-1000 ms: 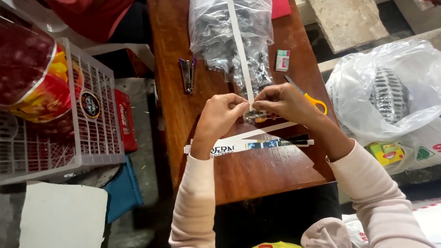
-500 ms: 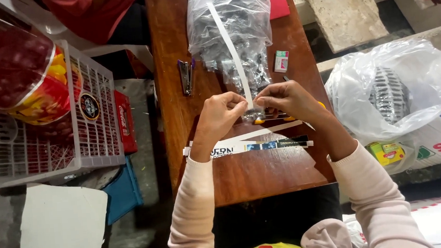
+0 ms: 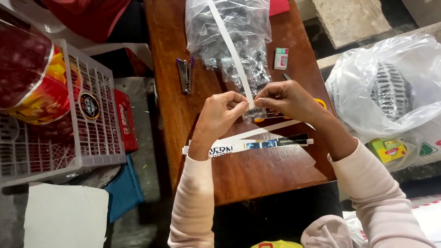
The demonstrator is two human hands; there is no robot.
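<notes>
Both hands, left hand and right hand, are pinching a small dark bundle over the wooden table. A white paper strip is running lengthwise away from the fingers, across the clear plastic bag. Printed label strips are lying crosswise just below.

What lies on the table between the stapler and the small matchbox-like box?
In the head view, between the stapler and the small box lies the clear plastic bag of dark small items, with a white paper strip running down across it toward both hands.

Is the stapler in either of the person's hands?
No, the stapler lies on the wooden table, apart from the left hand and right hand.
</notes>
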